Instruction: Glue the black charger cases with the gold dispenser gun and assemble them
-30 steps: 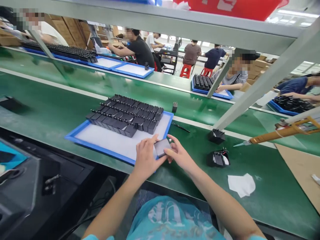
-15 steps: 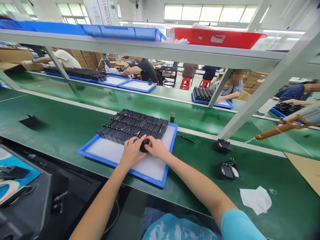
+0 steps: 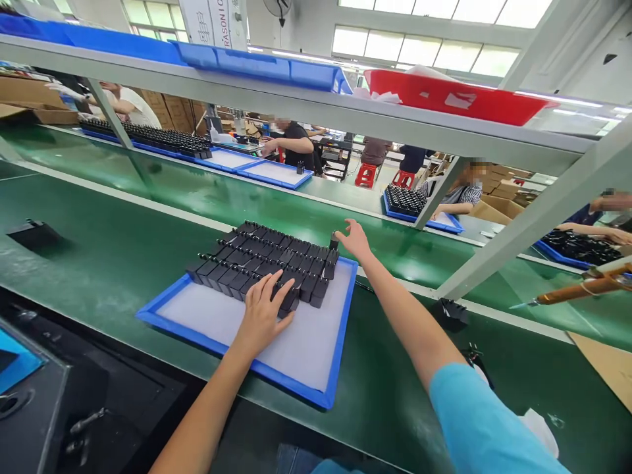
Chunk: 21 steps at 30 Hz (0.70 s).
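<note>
Rows of black power adapters (image 3: 257, 253) with metal pins stand packed in a blue-rimmed tray (image 3: 323, 395) lined with white. My left hand (image 3: 264, 316) rests with spread fingers over the front row, its fingertips touching the adapters there. Beyond the tray's far right corner, my right hand (image 3: 355, 240) reaches out with its fingers apart. Its thumb is close beside a single black adapter (image 3: 334, 241) standing at the belt's near edge; whether they touch, I cannot tell.
An orange-handled tool (image 3: 582, 289) hangs at right, above a black housing (image 3: 450, 315). Another dark piece (image 3: 34, 234) lies at far left. A shelf overhead holds a red bin (image 3: 459, 99) and blue trays (image 3: 261, 66). Co-workers sit across the green belt (image 3: 286, 210).
My right hand has left the tray and moved up and right toward the lone adapter. My left hand has opened out over the front row. The view has shifted.
</note>
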Each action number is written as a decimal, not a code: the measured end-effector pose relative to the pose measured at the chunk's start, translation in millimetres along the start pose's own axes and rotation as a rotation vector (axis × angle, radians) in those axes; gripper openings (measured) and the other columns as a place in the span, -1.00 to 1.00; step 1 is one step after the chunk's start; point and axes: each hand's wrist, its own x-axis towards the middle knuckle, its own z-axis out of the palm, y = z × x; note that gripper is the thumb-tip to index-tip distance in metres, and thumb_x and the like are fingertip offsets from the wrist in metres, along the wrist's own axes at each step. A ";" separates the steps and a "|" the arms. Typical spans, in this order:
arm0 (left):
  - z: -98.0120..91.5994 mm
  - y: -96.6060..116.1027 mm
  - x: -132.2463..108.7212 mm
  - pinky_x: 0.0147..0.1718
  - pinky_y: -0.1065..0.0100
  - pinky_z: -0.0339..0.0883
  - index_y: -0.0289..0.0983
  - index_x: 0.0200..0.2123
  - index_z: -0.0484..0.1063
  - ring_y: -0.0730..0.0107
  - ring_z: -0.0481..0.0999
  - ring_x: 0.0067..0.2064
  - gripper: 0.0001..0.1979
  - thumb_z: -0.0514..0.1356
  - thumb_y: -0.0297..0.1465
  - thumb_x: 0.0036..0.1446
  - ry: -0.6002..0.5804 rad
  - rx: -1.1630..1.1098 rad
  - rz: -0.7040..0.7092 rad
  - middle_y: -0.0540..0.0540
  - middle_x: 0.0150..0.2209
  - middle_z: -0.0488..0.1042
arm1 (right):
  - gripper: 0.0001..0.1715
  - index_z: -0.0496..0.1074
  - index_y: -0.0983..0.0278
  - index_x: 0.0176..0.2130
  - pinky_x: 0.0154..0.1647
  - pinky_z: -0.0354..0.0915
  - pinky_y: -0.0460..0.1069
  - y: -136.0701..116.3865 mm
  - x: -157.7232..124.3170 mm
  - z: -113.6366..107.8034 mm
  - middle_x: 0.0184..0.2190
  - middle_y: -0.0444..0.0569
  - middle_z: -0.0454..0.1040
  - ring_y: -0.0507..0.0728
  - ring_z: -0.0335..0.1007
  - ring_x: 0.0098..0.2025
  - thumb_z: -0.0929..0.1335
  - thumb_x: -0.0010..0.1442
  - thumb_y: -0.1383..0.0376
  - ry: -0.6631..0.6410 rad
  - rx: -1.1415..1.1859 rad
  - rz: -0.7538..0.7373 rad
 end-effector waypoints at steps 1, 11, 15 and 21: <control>1.1 -0.3 -0.4 0.16 -0.09 0.12 -0.19 0.25 0.24 -0.11 0.18 0.27 -0.38 0.25 -0.38 0.10 -0.001 -0.003 0.006 -0.32 0.29 0.21 | -0.45 0.23 0.27 0.20 0.12 0.29 0.20 1.6 15.9 3.6 0.15 0.11 0.32 0.23 0.33 0.12 0.32 0.28 0.17 0.001 -0.028 0.037; 8.8 -8.5 -3.6 0.18 -0.09 0.13 -0.16 0.28 0.17 -0.10 0.19 0.28 -0.35 0.24 -0.35 0.13 -0.015 -0.077 -0.018 -0.30 0.26 0.24 | -0.60 0.36 0.32 0.06 -0.09 0.45 0.11 -9.2 37.4 17.5 -0.01 0.05 0.43 0.13 0.45 -0.08 0.33 0.30 0.17 -0.166 -0.058 0.090; 9.5 -15.1 -2.9 0.16 -0.13 0.15 -0.20 0.28 0.16 -0.17 0.16 0.28 -0.35 0.24 -0.27 0.15 -0.017 -0.084 -0.011 -0.35 0.27 0.18 | -0.56 0.31 0.31 0.11 -0.23 0.44 0.03 -7.7 7.5 -43.8 -0.11 0.01 0.48 0.06 0.46 -0.26 0.33 0.29 0.20 -0.175 -0.031 0.016; -14.3 3.8 -3.3 0.20 -0.18 0.11 -0.19 0.24 0.21 -0.14 0.22 0.24 -0.36 0.30 -0.25 0.11 0.245 -0.191 -0.015 -0.32 0.18 0.31 | -0.48 0.44 0.14 0.06 -0.25 0.27 -0.05 28.2 -143.1 -112.4 -0.21 -0.11 0.54 0.01 0.39 -0.41 0.43 0.07 0.29 -0.221 -0.032 -0.149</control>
